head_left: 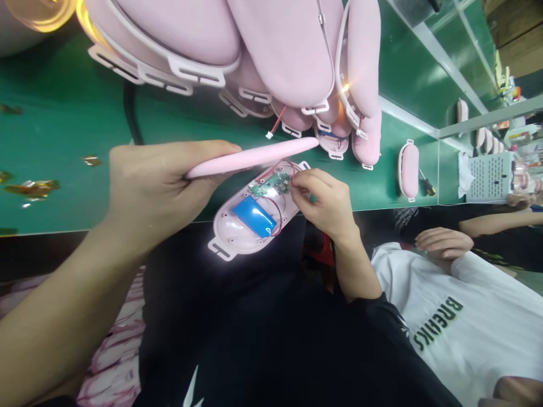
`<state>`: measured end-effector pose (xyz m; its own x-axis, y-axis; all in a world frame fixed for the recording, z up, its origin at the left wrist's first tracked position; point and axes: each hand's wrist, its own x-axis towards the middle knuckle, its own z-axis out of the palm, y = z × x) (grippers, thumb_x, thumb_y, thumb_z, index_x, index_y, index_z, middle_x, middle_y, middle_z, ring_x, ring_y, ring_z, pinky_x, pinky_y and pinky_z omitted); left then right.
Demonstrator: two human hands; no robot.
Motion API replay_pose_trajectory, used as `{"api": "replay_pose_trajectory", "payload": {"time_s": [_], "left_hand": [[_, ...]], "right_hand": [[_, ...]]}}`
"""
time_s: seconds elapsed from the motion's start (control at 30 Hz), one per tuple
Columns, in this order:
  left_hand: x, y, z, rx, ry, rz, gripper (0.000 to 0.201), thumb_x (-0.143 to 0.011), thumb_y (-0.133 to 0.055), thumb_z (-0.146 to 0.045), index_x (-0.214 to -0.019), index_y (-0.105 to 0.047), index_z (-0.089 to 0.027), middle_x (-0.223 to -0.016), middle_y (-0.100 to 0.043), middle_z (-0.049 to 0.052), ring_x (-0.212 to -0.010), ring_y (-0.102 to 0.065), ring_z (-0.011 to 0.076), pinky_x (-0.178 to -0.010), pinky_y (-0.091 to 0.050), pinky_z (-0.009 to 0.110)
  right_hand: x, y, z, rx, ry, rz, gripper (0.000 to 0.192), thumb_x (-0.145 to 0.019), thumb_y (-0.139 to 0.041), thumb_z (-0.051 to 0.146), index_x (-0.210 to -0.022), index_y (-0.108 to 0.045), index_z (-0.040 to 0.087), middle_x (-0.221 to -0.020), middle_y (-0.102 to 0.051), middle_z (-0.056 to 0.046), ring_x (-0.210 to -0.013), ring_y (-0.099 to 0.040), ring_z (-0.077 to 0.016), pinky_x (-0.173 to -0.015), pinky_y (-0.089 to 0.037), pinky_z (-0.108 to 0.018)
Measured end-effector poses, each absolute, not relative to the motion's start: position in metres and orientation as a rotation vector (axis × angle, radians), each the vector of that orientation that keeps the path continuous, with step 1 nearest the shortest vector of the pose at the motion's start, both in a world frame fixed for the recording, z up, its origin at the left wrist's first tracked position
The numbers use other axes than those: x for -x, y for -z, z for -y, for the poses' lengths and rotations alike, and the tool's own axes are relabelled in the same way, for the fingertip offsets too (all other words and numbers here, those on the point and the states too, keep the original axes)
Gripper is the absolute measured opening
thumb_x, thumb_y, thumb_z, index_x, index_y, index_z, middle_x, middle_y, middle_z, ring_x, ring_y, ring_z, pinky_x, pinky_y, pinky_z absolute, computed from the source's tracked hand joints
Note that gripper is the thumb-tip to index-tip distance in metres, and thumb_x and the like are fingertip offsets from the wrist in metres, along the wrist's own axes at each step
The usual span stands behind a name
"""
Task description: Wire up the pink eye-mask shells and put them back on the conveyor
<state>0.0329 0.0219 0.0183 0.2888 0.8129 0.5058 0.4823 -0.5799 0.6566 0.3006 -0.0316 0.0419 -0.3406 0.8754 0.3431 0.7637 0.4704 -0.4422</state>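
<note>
My left hand [155, 183] grips a pink shell cover [254, 158], held edge-on above the table's front edge. Below it an open pink shell half [227, 232] faces up, with a blue battery [254, 217] and a green circuit board [271, 185] inside, joined by red wires. My right hand [326, 200] pinches at the wires beside the circuit board at the shell's far end.
A heap of pink shells [263, 51] fills the green table [63, 124] ahead. One pink unit [409, 169] and a screwdriver [427, 184] lie to the right. A person in a white shirt [462, 316] sits at my right, hand [443, 240] resting. Gold tape scraps [31, 186] lie left.
</note>
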Motion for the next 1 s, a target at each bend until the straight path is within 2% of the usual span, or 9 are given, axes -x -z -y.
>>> {"api": "replay_pose_trajectory", "payload": {"time_s": [0.1, 0.2, 0.33, 0.43, 0.53, 0.67, 0.8, 1.0], "left_hand": [[-0.034, -0.025, -0.013, -2.146, -1.153, -1.252, 0.021, -0.112, -0.063, -0.034, -0.12, -0.083, -0.032, -0.107, -0.084, -0.011, -0.095, -0.08, 0.0103, -0.077, -0.054, 0.02], [-0.044, -0.03, 0.01, -2.04, -1.184, -1.357, 0.023, -0.109, -0.066, -0.028, -0.125, -0.081, -0.033, -0.117, -0.083, -0.009, -0.107, -0.081, 0.0151, -0.091, -0.063, 0.025], [-0.064, -0.024, 0.045, -1.939, -1.306, -1.305, 0.047, -0.105, -0.057, -0.009, -0.141, -0.073, -0.035, -0.138, -0.077, -0.003, -0.126, -0.077, 0.0205, -0.112, -0.065, 0.037], [-0.07, -0.016, 0.044, -2.046, -1.389, -1.304, 0.054, -0.102, -0.054, -0.003, -0.143, -0.071, -0.033, -0.141, -0.076, 0.001, -0.128, -0.076, 0.0211, -0.11, -0.065, 0.037], [-0.065, -0.013, 0.022, -2.243, -1.369, -1.23, 0.045, -0.103, -0.056, -0.006, -0.138, -0.073, -0.029, -0.136, -0.078, 0.0, -0.126, -0.077, 0.0209, -0.107, -0.066, 0.034], [-0.059, -0.015, -0.005, -2.317, -1.264, -1.159, 0.035, -0.108, -0.052, -0.013, -0.13, -0.076, -0.026, -0.132, -0.08, -0.001, -0.124, -0.078, 0.0196, -0.103, -0.065, 0.029], [-0.062, -0.015, -0.014, -2.294, -1.25, -1.136, 0.033, -0.11, -0.052, -0.015, -0.128, -0.077, -0.024, -0.132, -0.08, -0.002, -0.124, -0.077, 0.0174, -0.104, -0.062, 0.026], [-0.064, -0.011, -0.018, -2.274, -1.171, -1.139, 0.036, -0.111, -0.046, -0.017, -0.128, -0.077, -0.02, -0.133, -0.079, 0.001, -0.127, -0.076, 0.0185, -0.108, -0.06, 0.029]], "right_hand": [[-0.305, -0.042, 0.028, 1.332, -0.191, 2.289, 0.025, -0.109, -0.051, 0.016, -0.103, -0.074, 0.023, -0.104, -0.078, -0.004, -0.099, -0.072, -0.0174, -0.091, -0.062, -0.034], [-0.31, -0.039, 0.026, 1.264, -0.139, 2.407, 0.026, -0.111, -0.05, 0.016, -0.106, -0.073, 0.025, -0.106, -0.076, -0.004, -0.097, -0.069, -0.0186, -0.091, -0.061, -0.037], [-0.313, -0.029, 0.028, 1.136, -0.094, 2.433, 0.021, -0.108, -0.055, 0.015, -0.108, -0.071, 0.028, -0.102, -0.076, -0.004, -0.094, -0.068, -0.0198, -0.088, -0.061, -0.038], [-0.312, -0.024, 0.034, 1.143, -0.091, 2.289, 0.016, -0.102, -0.059, 0.013, -0.105, -0.067, 0.027, -0.093, -0.074, -0.002, -0.084, -0.068, -0.0173, -0.079, -0.061, -0.033], [-0.311, -0.028, 0.039, 1.242, -0.121, 2.169, 0.013, -0.1, -0.061, 0.014, -0.106, -0.064, 0.026, -0.086, -0.072, 0.002, -0.077, -0.069, -0.0149, -0.074, -0.06, -0.029], [-0.312, -0.04, 0.038, 1.41, -0.111, 2.273, 0.018, -0.1, -0.057, 0.014, -0.112, -0.065, 0.026, -0.086, -0.071, 0.002, -0.076, -0.068, -0.0149, -0.073, -0.056, -0.028], [-0.308, -0.057, 0.033, 1.519, -0.095, 2.425, 0.023, -0.102, -0.054, 0.012, -0.114, -0.068, 0.026, -0.09, -0.072, 0.001, -0.081, -0.064, -0.0149, -0.072, -0.048, -0.025], [-0.298, -0.083, 0.026, 1.591, -0.024, 2.609, 0.024, -0.104, -0.05, 0.008, -0.107, -0.068, 0.024, -0.088, -0.068, 0.002, -0.07, -0.052, -0.0118, -0.062, -0.032, -0.027]]}}
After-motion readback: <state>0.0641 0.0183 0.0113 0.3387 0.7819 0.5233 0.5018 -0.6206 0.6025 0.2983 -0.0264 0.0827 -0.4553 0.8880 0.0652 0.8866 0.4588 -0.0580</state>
